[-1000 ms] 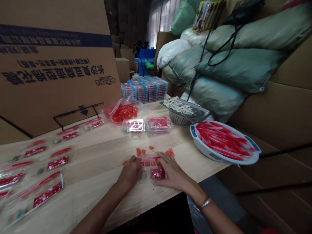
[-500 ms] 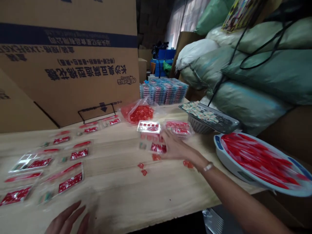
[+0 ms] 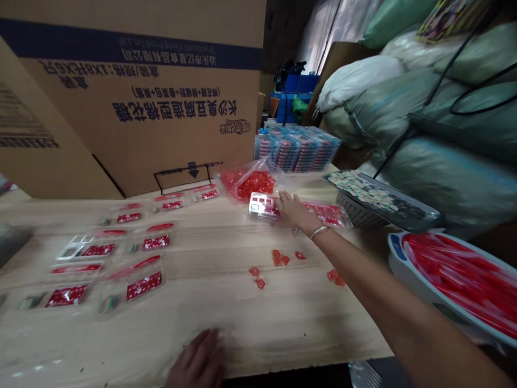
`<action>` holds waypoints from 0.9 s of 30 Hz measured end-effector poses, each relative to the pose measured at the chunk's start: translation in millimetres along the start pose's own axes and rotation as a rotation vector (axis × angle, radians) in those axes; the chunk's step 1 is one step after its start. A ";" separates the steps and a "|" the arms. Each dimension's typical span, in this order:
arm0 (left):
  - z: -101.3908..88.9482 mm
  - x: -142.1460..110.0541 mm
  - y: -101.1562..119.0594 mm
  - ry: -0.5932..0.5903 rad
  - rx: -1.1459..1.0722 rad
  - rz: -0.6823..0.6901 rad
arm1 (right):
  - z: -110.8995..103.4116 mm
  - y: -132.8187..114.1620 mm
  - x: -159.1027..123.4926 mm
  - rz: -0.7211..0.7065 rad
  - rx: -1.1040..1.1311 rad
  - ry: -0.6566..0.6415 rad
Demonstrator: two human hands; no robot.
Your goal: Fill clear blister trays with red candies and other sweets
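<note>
the right hand (image 3: 294, 210) seems to be setting down a clear tray (image 3: 262, 206) at its fingertips — clamped or loose, i can't tell (left hand (image 3: 198, 357) blurred too) — so release needs steadiness

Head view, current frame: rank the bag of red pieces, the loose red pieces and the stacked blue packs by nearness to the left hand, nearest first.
From the left hand:
1. Loose red pieces, ahead and to its right.
2. Bag of red pieces, farther ahead, also right.
3. Stacked blue packs, behind the bag, also right.
</note>
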State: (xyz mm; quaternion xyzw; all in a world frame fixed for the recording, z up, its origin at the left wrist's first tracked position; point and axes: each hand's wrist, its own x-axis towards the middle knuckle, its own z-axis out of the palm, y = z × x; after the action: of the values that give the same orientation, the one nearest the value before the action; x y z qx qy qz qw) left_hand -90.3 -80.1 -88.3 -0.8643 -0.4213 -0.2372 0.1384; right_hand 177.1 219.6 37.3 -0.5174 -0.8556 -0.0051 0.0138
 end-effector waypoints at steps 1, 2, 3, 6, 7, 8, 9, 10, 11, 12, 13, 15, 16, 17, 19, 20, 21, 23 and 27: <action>3.5 15.6 8.1 -0.028 -0.037 -0.001 | -1.0 -8.9 -12.2 -0.009 0.016 0.011; 6.7 29.1 15.7 -0.038 -0.082 0.003 | 0.2 -19.4 -26.3 -0.023 0.039 0.009; 9.5 40.3 22.5 -0.057 -0.123 0.003 | 3.8 -31.1 -41.8 -0.044 0.065 -0.005; 13.9 59.1 36.7 -0.105 -0.212 0.020 | 27.7 -64.5 -87.9 -0.142 0.212 -0.080; 13.8 61.4 39.0 -0.118 -0.233 0.020 | 37.9 -72.4 -100.6 -0.170 0.312 -0.076; 13.0 62.7 40.3 -0.118 -0.253 0.014 | 47.7 -77.9 -111.2 -0.175 0.411 -0.060; 11.7 63.5 40.7 -0.110 -0.273 0.001 | 56.0 -81.0 -119.7 -0.166 0.517 -0.033; 10.1 64.5 40.5 -0.096 -0.300 -0.017 | 62.2 -82.2 -126.6 -0.142 0.626 0.000; 8.3 66.4 40.0 -0.077 -0.337 -0.047 | 65.9 -82.2 -132.2 -0.106 0.731 0.030; 6.4 69.8 39.5 -0.049 -0.386 -0.095 | 66.8 -81.9 -137.2 -0.067 0.839 0.055; 4.7 74.9 39.2 -0.011 -0.446 -0.167 | 65.3 -82.1 -142.2 -0.036 0.941 0.074; 1.7 89.9 39.8 0.063 -0.614 -0.365 | 57.2 -86.1 -153.0 0.004 1.111 0.090; 0.5 98.6 40.6 0.085 -0.728 -0.472 | 52.0 -90.1 -159.2 0.014 1.172 0.091; -0.8 106.9 41.8 0.098 -0.858 -0.573 | 47.1 -95.2 -166.1 0.020 1.213 0.090; -3.4 118.1 45.2 0.077 -1.129 -0.728 | 40.7 -107.0 -182.0 0.046 1.269 0.083; -4.8 119.4 47.5 0.044 -1.251 -0.784 | 40.0 -112.8 -191.0 0.067 1.294 0.072; -6.3 117.6 50.3 0.004 -1.356 -0.832 | 41.1 -118.3 -200.7 0.090 1.319 0.053; -8.7 106.1 57.1 -0.099 -1.533 -0.928 | 47.9 -127.6 -221.0 0.126 1.370 0.004; -11.3 80.1 67.6 -0.287 -1.753 -1.068 | 65.8 -138.8 -253.2 0.020 1.430 0.096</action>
State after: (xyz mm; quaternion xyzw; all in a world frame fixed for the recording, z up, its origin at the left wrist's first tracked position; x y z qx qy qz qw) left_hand 2.8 -73.0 -39.1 -0.3825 -0.4416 -0.3861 -0.7139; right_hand 170.5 -67.6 -34.9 -0.3887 -0.6431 0.5342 0.3872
